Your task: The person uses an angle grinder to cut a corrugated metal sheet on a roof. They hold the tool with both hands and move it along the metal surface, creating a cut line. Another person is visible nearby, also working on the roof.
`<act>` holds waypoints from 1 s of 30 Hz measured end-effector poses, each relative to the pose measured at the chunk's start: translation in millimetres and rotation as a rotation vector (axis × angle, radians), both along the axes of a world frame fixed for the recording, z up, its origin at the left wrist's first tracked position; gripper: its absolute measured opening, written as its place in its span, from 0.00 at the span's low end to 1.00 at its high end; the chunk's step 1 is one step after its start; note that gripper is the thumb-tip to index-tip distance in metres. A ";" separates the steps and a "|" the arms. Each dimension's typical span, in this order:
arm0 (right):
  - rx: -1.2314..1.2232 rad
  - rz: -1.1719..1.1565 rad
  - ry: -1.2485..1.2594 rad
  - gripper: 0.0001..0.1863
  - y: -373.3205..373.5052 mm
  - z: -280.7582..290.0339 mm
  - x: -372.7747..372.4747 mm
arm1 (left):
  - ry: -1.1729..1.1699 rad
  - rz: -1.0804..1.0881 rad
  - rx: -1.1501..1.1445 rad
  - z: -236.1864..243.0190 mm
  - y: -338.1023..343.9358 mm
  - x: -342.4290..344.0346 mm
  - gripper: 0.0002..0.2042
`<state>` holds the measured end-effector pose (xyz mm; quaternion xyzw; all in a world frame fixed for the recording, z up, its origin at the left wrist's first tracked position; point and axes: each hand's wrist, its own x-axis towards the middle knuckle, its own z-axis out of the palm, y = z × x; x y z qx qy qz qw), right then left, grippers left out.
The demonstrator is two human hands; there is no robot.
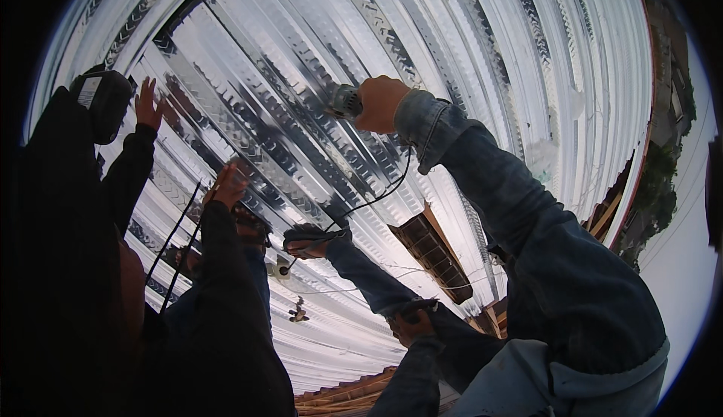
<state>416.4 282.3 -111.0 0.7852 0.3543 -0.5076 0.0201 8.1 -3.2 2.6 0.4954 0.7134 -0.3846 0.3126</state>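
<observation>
My right hand point(380, 105) is closed round a green-and-grey corded power tool point(346, 101). Its working end rests on or just above a shiny ribbed metal roofing sheet point(248, 86); blur there hides the exact contact. A black cord point(380, 195) runs from the tool down past my sandalled foot point(309, 242). Lower down, my left hand point(412, 327) is wrapped at my bent knee, its fingers partly hidden. At the left, a co-worker in black has one raised hand point(149, 106) with fingers spread, and another hand point(228, 185) on the sheet.
An elongated gap point(433, 259) in the roofing shows brown slats below. More timber point(493, 319) appears near my leg. A thin pale wire point(361, 289) crosses the lower sheets. Past the right roof edge point(649, 116) stand trees point(663, 184). A small brown object point(299, 311) lies below my foot.
</observation>
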 end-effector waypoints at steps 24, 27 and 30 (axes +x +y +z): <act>-0.277 -0.386 0.178 0.40 -144.8 -53.1 -15.9 | -0.027 -0.047 -0.095 14.2 57.7 12.1 0.27; -0.306 -0.448 0.220 0.38 -150.9 -58.7 -27.2 | -0.047 -0.067 -0.074 17.8 78.1 8.7 0.27; -0.326 -0.490 0.256 0.40 -151.0 -61.5 -29.3 | -0.089 -0.144 0.028 20.3 101.5 12.9 0.27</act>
